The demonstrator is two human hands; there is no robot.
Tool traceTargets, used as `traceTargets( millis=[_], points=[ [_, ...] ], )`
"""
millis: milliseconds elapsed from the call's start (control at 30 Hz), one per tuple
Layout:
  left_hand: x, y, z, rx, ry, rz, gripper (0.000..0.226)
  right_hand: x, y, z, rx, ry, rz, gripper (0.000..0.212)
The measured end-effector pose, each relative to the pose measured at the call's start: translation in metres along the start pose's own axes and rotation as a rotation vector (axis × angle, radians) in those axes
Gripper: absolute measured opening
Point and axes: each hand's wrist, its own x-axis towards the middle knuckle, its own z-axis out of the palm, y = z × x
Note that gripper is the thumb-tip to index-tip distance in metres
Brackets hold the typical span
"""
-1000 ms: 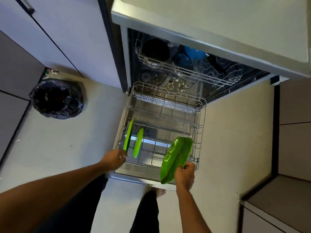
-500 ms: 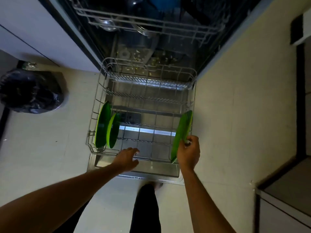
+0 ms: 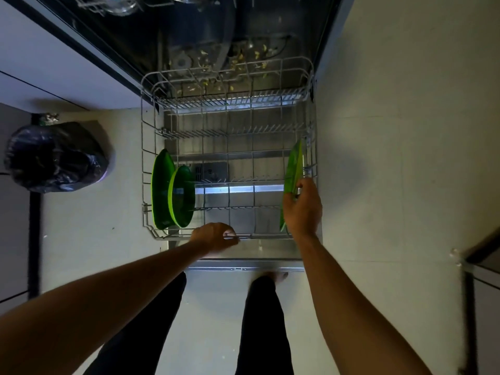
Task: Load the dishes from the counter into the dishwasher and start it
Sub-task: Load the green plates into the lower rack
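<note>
You are in the loading step. Your right hand pinches the near rim of a green plate, with the fingers curled round its edge. The plate stands on edge at the right end of the lower rack, just beside the rack's right wall. Your hand hides the plate's lower edge, so I cannot tell whether it already sits between the tines. Your left hand is at the rack's front rail, fingers curled over the wire, and seems to be steadying the rack on the open dishwasher door.

Two more green dishes already stand upright at the left end, a large plate against the left wall and a smaller plate just inside it. The middle of the rack has no dishes in it.

The next move, as I judge it, calls for a gentle downward seat. Feel the plate drop into a slot and lean on a tine before you loosen your fingers, or it may tip against the wall. After that you likely need more dishes from the counter, which is out of view here. Starting the machine is well off yet, since the rack is pulled out and the door is down. Bits of food lie on the tub floor behind the rack
</note>
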Motion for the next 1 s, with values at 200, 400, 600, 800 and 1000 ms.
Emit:
traceTargets(
  millis=[200,400,600,800,1000],
  points=[
    [0.003,-0.001,0.000,-0.076,0.025,0.004,0.035,0.005,0.012,0.000,-0.154,-0.147,0.026,0.028],
    [0.003,0.002,0.001,-0.039,0.037,-0.009,0.037,0.003,0.003,0.000,-0.151,-0.144,0.055,0.031],
    [0.001,0.003,0.004,-0.057,0.053,-0.016,0.033,0.016,-0.011,-0.014,-0.143,-0.049,0.057,0.023],
    [-0.007,0.011,0.005,-0.094,0.079,-0.014,0.038,0.016,-0.012,-0.032,-0.167,-0.029,-0.034,0.025],
    [-0.011,0.019,0.004,-0.086,0.060,-0.024,0.041,0.017,-0.015,-0.032,-0.162,-0.032,-0.072,0.024]
  ],
)
